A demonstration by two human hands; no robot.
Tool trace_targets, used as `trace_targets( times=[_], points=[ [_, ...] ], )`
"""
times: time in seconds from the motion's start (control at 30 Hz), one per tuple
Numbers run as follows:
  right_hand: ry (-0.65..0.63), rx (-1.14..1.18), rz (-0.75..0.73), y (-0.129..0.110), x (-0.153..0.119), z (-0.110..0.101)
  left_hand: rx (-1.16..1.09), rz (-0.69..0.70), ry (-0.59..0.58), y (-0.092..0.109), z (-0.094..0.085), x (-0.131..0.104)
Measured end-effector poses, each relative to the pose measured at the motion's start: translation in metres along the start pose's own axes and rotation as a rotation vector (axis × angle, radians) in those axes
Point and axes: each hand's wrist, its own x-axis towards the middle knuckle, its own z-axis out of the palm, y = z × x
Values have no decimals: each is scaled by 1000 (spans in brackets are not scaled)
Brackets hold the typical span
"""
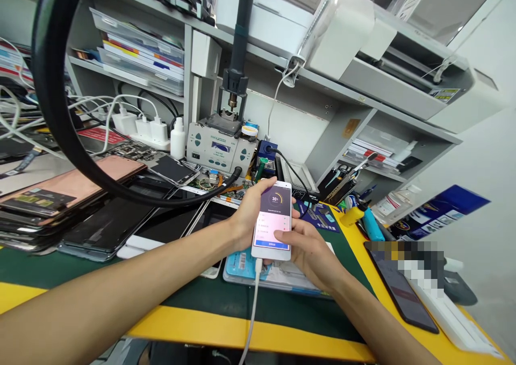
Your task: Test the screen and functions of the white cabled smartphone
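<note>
A white smartphone (pixel 272 222) is held upright over the bench, its lit screen showing a dial reading 30 and a list with a blue bar below. My left hand (pixel 245 217) wraps its left side, thumb along the upper edge. On the right side, my right hand (pixel 310 249) supports the phone with its fingers behind, while the thumb lies over the lower right of the screen. A white charging cable (pixel 255 300) is plugged into the phone's bottom end and hangs down over the bench edge. Under the hands lies a blue and clear plastic package (pixel 237 268).
A soldering station (pixel 220 147) with a thick black hose (pixel 60 112) stands behind. Stacked phone parts (pixel 100 177) cover the left side. Right of the green mat (pixel 193 295) lie a dark tablet-like panel (pixel 403 284) and a yellow-handled tool (pixel 351 216). Shelves (pixel 368 120) and a printer-like machine rise above.
</note>
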Motion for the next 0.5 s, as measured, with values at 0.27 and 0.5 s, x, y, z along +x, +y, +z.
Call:
trace_targets(
  times=[0.27, 0.5],
  points=[
    [-20, -7, -14, 0, 1, 0, 9, -4, 0, 0, 1, 0],
    [-7, -46, -13, -2, 0, 2, 1, -9, 4, 0, 0, 1]
  ],
)
